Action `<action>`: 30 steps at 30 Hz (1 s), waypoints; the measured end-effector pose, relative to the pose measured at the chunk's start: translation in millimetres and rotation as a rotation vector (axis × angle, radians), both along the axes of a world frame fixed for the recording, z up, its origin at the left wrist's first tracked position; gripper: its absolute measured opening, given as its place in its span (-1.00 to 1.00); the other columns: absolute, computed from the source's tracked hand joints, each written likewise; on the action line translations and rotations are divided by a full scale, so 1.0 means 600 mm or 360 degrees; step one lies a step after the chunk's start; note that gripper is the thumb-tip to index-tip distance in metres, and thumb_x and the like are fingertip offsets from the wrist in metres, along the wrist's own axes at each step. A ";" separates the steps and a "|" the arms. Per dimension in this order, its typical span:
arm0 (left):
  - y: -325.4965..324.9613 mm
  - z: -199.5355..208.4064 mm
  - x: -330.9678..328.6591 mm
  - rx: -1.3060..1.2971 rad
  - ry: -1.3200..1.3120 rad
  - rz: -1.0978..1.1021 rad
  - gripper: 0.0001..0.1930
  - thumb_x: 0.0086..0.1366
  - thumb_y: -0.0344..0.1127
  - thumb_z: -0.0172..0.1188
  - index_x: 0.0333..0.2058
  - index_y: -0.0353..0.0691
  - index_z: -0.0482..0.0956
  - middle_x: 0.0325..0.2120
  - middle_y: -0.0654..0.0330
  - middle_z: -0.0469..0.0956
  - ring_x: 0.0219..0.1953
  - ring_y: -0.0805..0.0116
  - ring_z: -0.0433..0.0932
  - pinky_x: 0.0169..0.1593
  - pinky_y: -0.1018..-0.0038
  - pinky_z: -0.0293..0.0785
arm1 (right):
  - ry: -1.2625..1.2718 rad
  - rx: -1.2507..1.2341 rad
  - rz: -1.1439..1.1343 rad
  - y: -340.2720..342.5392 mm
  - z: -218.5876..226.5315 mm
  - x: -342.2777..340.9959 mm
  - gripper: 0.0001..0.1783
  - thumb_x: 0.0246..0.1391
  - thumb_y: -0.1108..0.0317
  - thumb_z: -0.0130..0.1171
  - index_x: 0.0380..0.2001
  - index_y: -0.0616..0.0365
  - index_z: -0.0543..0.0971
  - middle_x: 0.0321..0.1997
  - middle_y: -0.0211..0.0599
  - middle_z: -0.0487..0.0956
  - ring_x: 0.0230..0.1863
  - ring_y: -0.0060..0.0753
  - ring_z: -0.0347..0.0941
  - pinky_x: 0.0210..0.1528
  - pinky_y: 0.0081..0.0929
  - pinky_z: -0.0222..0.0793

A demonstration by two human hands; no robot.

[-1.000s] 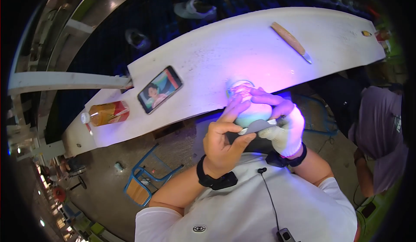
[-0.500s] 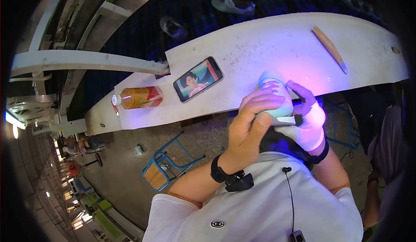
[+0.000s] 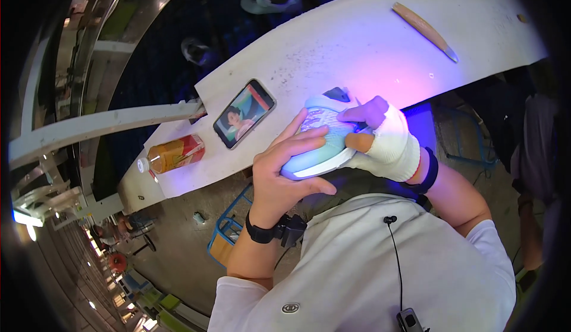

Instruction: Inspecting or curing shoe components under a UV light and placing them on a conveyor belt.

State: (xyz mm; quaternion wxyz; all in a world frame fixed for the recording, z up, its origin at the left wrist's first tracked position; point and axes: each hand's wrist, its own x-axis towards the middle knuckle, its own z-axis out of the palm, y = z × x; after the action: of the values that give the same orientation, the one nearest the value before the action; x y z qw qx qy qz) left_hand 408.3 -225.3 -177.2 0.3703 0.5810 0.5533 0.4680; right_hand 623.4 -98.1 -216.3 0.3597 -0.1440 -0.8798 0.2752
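Note:
Over the front edge of the white table I hold a pale teal sneaker (image 3: 331, 147) with a white sole, its toe pointing toward my lower left. My bare left hand (image 3: 276, 162) is closed around the toe end, with fingers across the upper and the thumb by the sole. My right hand (image 3: 383, 138), in a white glove that leaves thumb and fingertips bare, grips the sneaker's side near the laces and opening. Bluish-purple light falls on the shoe, and part of its far side is hidden by the right fingers.
On the table (image 3: 333, 40) lie a smartphone (image 3: 244, 114) playing video, a bottle of amber drink (image 3: 173, 154) on its side, and a brown-handled tool (image 3: 423, 30) with a metal tip. A blue-framed stool (image 3: 225, 228) stands below left. A person (image 3: 538, 147) is at the right.
The sneaker has turned, so its laced upper and opening now show. My left hand has moved left with the toe, and the right fingers have come onto the shoe's side. The view has tilted.

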 end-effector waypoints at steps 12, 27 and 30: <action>-0.033 -0.032 -0.014 0.0037 -0.0224 0.0194 -0.55 -0.09 -0.51 0.63 -0.14 -0.29 0.76 0.00 -0.07 0.75 0.40 -0.27 0.42 0.42 0.03 0.38 | 0.0013 -0.0155 -0.0029 0.012 -0.032 -0.016 -0.41 -0.34 -0.09 0.63 -0.47 0.13 0.56 0.03 -0.08 0.61 0.02 0.12 0.58 0.08 -0.01 0.53; -0.031 -0.027 0.009 0.0091 0.0540 0.0300 -0.58 -0.08 -0.47 0.66 -0.18 -0.25 0.74 -0.05 0.00 0.77 0.24 -0.24 0.60 0.34 0.04 0.52 | 0.0168 -0.0008 -0.0046 -0.015 -0.087 -0.033 -0.57 -0.25 0.28 0.56 -0.33 0.08 0.51 0.08 -0.11 0.58 0.07 0.08 0.52 0.18 0.10 0.51; -0.029 -0.029 0.009 0.0127 0.0478 0.0341 -0.63 -0.05 -0.51 0.60 -0.21 -0.27 0.72 -0.05 -0.07 0.77 0.24 -0.22 0.61 0.41 -0.04 0.41 | 0.0252 -0.0077 -0.0120 -0.026 -0.089 -0.041 -0.46 -0.34 0.24 0.65 -0.32 0.09 0.51 0.10 -0.13 0.57 0.08 0.10 0.53 0.19 0.11 0.51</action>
State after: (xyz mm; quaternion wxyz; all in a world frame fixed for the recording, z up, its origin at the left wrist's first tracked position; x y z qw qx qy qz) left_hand 413.6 -242.5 -194.3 0.2083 0.5964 0.6420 0.4344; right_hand 598.9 -113.9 -269.8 0.4346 -0.1634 -0.8357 0.2933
